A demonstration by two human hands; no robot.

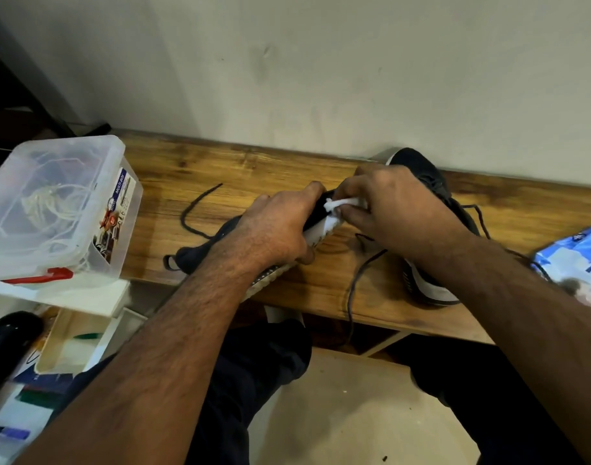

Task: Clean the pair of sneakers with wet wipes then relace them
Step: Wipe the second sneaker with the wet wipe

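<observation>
A clear plastic box (57, 209) stands at the wooden bench's (280, 162) left end; the left hand (277, 229), forearm reaching forward, curls round a black sneaker (200, 253) tilted on the bench; the right hand (391, 209) pinches a white wipe (337, 204) against its toe; the second sneaker (431, 290) lies behind.

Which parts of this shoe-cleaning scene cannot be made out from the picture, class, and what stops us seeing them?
Head view only:
- Sneaker being wiped: its middle is hidden under the left hand.
- Wipe: mostly covered by the right hand.
- Second sneaker: partly hidden behind the right forearm.
- Wipes packet: cut off by the right edge.
- Plastic box: contents blurred through the lid; label too small to read.
</observation>
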